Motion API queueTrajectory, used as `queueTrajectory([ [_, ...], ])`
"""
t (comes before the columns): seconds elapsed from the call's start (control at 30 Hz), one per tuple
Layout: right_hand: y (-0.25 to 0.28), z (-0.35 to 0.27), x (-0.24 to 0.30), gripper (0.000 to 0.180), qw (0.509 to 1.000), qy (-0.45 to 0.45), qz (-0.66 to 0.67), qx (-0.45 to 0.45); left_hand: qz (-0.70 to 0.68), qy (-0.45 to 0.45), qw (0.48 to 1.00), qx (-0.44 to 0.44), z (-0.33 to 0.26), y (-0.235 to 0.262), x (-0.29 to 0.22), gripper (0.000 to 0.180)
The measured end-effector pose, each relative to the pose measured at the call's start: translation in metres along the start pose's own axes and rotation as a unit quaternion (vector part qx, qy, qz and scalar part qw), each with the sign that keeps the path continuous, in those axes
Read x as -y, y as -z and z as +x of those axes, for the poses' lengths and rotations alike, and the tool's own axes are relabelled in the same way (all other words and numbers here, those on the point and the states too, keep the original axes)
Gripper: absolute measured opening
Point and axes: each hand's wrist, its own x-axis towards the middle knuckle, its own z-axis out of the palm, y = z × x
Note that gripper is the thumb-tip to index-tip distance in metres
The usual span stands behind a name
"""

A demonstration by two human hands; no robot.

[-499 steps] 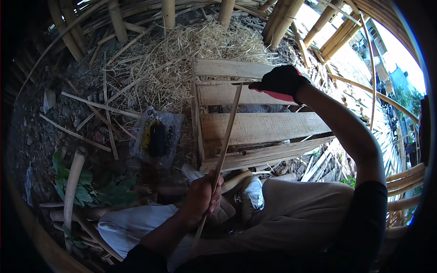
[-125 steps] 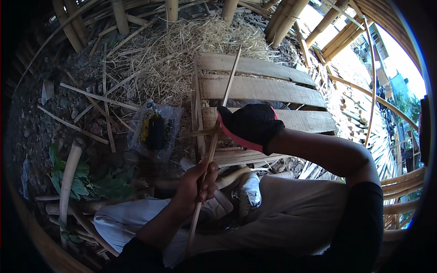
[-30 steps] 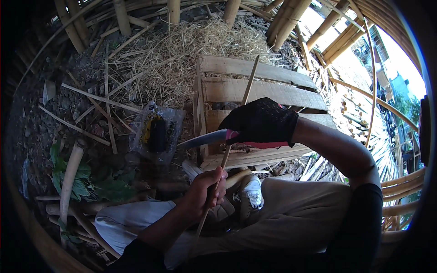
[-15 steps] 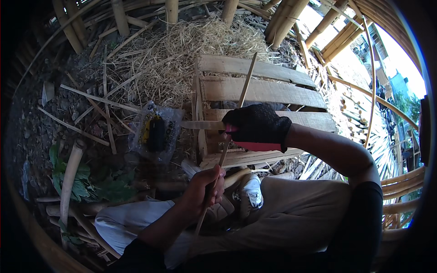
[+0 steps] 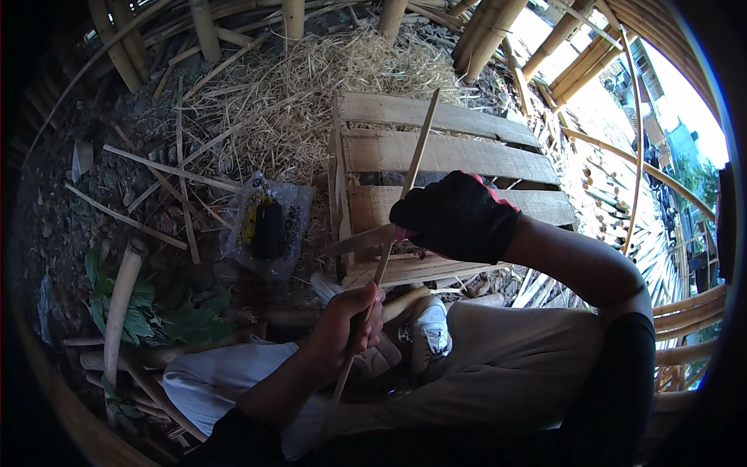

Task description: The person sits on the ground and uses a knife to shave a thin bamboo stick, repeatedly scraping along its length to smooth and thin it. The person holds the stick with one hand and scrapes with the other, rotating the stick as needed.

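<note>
My bare left hand [image 5: 348, 323] is closed around a thin bamboo strip [image 5: 421, 144], which slants from my lap up and away over the slatted wooden crate [image 5: 451, 151]. In its black glove with red trim, my right hand [image 5: 461, 218] grips a knife by its handle, most of which the fingers hide. The knife's blade [image 5: 359, 240] points left and lies across the strip, above my left hand. Whether the edge bites into the strip I cannot tell.
Left of the crate lies a clear plastic bag [image 5: 296, 233] holding a black and yellow object. Dry shavings [image 5: 311, 93] heap behind. A bamboo pole [image 5: 123, 311] stands at left near green leaves [image 5: 140, 303]. My shoe [image 5: 430, 327] is close below the crate.
My right hand has turned at the wrist and shifted slightly right, so the blade's tip now dips lower. My left hand and the strip have stayed in place.
</note>
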Motion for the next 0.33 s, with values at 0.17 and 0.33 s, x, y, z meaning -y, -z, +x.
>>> queueTrajectory([
  [0.17,-0.0054,-0.0017,-0.0078,0.014,1.000,0.013,0.018,-0.007,0.005,-0.003,1.000,0.000,0.0013,0.0004,0.0004,0.037],
  [0.33,-0.0026,0.0028,-0.0073,0.019,0.998,0.021,-0.055,0.019,0.019,0.002,1.000,-0.008,0.0013,-0.0024,0.0015,0.037],
])
